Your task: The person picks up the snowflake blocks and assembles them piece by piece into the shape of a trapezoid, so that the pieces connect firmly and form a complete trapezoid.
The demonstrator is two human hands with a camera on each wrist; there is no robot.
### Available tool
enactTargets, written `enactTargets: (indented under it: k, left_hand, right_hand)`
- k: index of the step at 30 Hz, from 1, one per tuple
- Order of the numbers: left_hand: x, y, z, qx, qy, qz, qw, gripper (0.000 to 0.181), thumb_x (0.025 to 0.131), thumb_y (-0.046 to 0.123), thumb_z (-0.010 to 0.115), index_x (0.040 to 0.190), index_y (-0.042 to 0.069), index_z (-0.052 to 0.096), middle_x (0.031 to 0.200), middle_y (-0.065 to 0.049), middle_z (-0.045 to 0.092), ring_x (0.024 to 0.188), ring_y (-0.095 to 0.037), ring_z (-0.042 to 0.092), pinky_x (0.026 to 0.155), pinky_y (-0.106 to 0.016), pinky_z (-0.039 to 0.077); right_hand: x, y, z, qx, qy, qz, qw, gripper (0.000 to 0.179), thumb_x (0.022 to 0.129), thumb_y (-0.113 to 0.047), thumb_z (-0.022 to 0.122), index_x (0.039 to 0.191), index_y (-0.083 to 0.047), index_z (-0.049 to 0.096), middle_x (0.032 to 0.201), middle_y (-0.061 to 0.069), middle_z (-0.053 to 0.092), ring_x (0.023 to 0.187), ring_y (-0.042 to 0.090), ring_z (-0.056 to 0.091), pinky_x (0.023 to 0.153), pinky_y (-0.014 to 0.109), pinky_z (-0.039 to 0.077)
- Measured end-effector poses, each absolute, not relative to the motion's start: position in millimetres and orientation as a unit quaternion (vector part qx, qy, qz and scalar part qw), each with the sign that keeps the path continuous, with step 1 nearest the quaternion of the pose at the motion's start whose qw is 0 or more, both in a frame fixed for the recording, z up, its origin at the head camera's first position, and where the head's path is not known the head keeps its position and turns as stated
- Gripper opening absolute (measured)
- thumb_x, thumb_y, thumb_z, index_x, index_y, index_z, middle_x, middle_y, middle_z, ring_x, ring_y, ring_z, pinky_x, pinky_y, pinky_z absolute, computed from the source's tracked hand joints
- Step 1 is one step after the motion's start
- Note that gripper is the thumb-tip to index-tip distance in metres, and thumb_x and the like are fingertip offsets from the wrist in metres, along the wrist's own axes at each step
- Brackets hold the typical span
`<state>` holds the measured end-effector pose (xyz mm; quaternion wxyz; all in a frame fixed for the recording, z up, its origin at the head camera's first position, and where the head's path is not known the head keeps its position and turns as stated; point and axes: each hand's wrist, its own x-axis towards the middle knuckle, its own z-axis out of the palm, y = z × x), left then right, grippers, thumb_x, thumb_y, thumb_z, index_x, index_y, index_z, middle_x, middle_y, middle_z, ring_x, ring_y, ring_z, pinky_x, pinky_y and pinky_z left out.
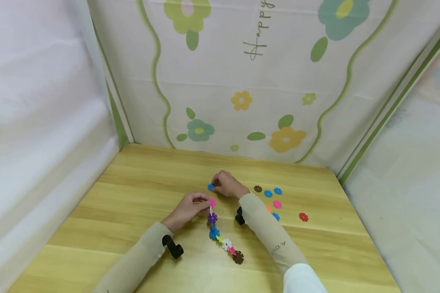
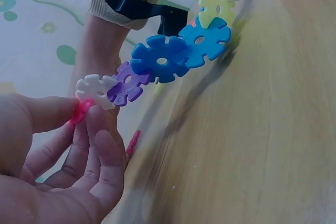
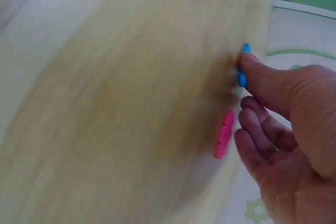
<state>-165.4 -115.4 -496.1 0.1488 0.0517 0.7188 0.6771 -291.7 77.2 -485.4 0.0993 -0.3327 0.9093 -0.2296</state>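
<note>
My left hand (image 1: 188, 208) pinches a pink flower-shaped disc (image 2: 82, 109) between thumb and fingers. Linked to it is a chain of notched plastic discs: a white disc (image 2: 94, 91), a purple disc (image 1: 212, 218), two blue discs, a yellow one, a white disc (image 1: 226, 244), a pink one and a brown disc (image 1: 238, 257) at the near end. Farther back and slightly right, my right hand (image 1: 229, 185) pinches a loose blue disc (image 3: 242, 79), its thumb in front in the right wrist view. Below that thumb shows a pink disc (image 3: 224, 135).
Loose discs lie to the right on the wooden table (image 1: 113, 191): a brown disc (image 1: 258, 189), several blue ones, a pink disc (image 1: 277, 204), an orange one partly behind the right sleeve, and a red disc (image 1: 303, 217) farther out. White fabric walls enclose the table's back and sides.
</note>
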Motion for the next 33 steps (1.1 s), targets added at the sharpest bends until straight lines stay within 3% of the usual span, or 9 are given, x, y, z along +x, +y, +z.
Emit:
enactTargets:
  k: [5,10,17,23,33]
  left_hand:
    - [-167,-115,-495,0.044,0.728,0.669,0.143,0.023,0.104,0.022,0.070,0.116,0.003,0.072,0.112,-0.010,0.073,0.098,-0.018,0.071,0.091,-0.035,0.063]
    - [-170,-114,-497,0.042,0.728,0.671,0.133,0.021,0.104,0.020,0.070,0.115,0.002,0.072,0.113,-0.011,0.072,0.101,-0.022,0.071,0.091,-0.034,0.062]
    - [-172,-112,-497,0.033,0.726,0.675,0.127,0.021,0.104,0.019,0.069,0.116,0.002,0.072,0.110,-0.010,0.074,0.101,-0.025,0.072,0.090,-0.036,0.062]
    - [-175,-107,-495,0.032,0.723,0.679,0.125,0.026,0.104,0.024,0.070,0.117,0.001,0.072,0.107,-0.012,0.075,0.099,-0.024,0.074,0.093,-0.041,0.063]
    - [-175,-93,-485,0.058,0.729,0.671,0.123,0.021,0.105,0.020,0.068,0.114,0.001,0.072,0.109,-0.023,0.075,0.104,-0.041,0.072,0.090,-0.045,0.062]
  right_hand:
    - [-284,82,-479,-0.301,0.899,-0.279,0.154,0.014,0.093,-0.013,0.083,0.104,-0.011,0.075,0.100,0.001,0.073,0.091,0.013,0.067,0.085,0.029,0.059]
    - [-270,94,-476,-0.301,0.877,-0.333,0.169,0.009,0.093,-0.011,0.082,0.097,-0.012,0.074,0.094,0.000,0.075,0.086,0.011,0.069,0.082,0.025,0.060]
    - [-243,122,-472,-0.288,0.856,-0.403,0.144,0.008,0.094,-0.013,0.081,0.098,-0.013,0.074,0.095,0.001,0.074,0.087,0.012,0.070,0.082,0.027,0.061]
    - [-219,146,-463,-0.276,0.851,-0.430,0.121,0.009,0.097,-0.020,0.079,0.093,-0.014,0.074,0.090,0.001,0.072,0.078,0.014,0.066,0.071,0.028,0.059]
    - [-184,154,-467,-0.245,0.863,-0.439,0.054,0.006,0.097,-0.023,0.079,0.095,-0.020,0.075,0.088,-0.007,0.073,0.082,0.012,0.068,0.076,0.028,0.060]
